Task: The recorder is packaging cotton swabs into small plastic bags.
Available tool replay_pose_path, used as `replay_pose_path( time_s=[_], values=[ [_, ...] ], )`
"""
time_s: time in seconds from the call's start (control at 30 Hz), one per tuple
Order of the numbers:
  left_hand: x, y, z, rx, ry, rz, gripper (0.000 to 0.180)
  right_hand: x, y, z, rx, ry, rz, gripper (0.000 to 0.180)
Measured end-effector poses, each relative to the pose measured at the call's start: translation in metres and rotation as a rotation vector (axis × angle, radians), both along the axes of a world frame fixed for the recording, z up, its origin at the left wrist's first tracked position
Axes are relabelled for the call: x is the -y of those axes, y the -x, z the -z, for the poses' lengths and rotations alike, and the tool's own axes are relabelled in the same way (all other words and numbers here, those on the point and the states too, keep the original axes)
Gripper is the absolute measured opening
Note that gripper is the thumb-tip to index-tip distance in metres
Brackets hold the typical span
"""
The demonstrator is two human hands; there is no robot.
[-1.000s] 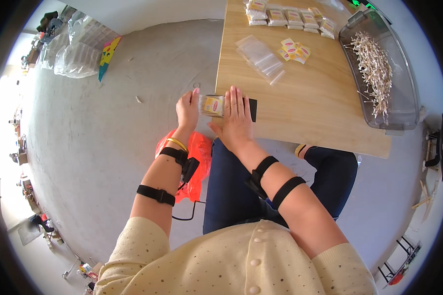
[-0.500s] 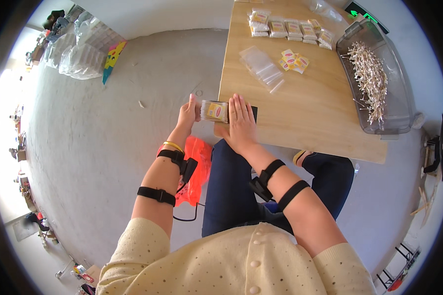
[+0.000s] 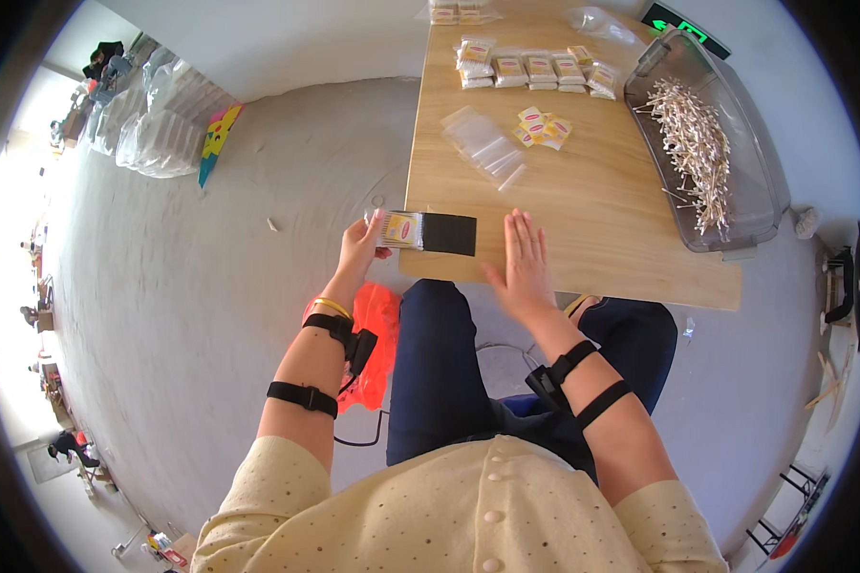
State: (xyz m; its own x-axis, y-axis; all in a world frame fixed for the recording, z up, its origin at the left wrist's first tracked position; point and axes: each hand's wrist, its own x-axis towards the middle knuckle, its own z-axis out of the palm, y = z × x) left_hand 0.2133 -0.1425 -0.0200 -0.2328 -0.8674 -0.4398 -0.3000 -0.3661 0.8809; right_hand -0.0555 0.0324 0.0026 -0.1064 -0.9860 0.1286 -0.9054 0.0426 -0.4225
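Observation:
At the table's near left corner, my left hand (image 3: 358,245) grips the left end of a clear bag of cotton swabs (image 3: 400,230) with a yellow-and-white card inside. The bag's right end meets a flat black rectangular piece (image 3: 449,235) on the table; I cannot tell whether it lies over it or against it. My right hand (image 3: 526,267) is open and flat, fingers stretched out, just right of the black piece and apart from it. Farther back lie empty clear bags (image 3: 483,145) and several loose yellow-and-white cards (image 3: 543,128).
Filled bags of cotton swabs (image 3: 540,71) stand in a row toward the table's (image 3: 592,210) back. A grey see-through tub (image 3: 760,181) at the right holds a heap of loose swabs (image 3: 690,148). A red plastic bag (image 3: 377,329) hangs below the left corner.
My right hand has come off the swab bag and moved right, uncovering the black piece. My left hand still holds the bag, slightly lower and farther left in view.

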Motion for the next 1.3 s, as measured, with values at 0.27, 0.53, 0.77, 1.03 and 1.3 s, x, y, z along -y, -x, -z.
replay_pose_path(
  time_s=[0.27, 0.53, 0.77, 1.03, 1.3],
  values=[
    [-0.006, -0.001, 0.012, -0.069, 0.523, -0.359, 0.044, -0.029, 0.092, -0.004, -0.105, 0.147, 0.269, 0.070],
    [-0.080, 0.174, -0.062, 0.050, 0.889, 0.280, 0.058, -0.041, 0.231, -0.050, -0.361, 0.014, 0.661, 0.049],
    [-0.085, 0.251, -0.037, 0.207, 0.929, 0.512, 0.063, -0.025, 0.296, -0.054, -0.595, -0.288, 0.775, 0.034],
    [-0.086, 0.255, -0.032, 0.350, 1.001, 0.603, 0.053, -0.004, 0.313, -0.041, -0.493, -0.262, 0.786, 0.021],
    [-0.081, 0.251, -0.026, 0.355, 1.047, 0.602, 0.050, 0.028, 0.223, -0.031, -0.248, -0.072, 0.418, 0.008]
  ],
)
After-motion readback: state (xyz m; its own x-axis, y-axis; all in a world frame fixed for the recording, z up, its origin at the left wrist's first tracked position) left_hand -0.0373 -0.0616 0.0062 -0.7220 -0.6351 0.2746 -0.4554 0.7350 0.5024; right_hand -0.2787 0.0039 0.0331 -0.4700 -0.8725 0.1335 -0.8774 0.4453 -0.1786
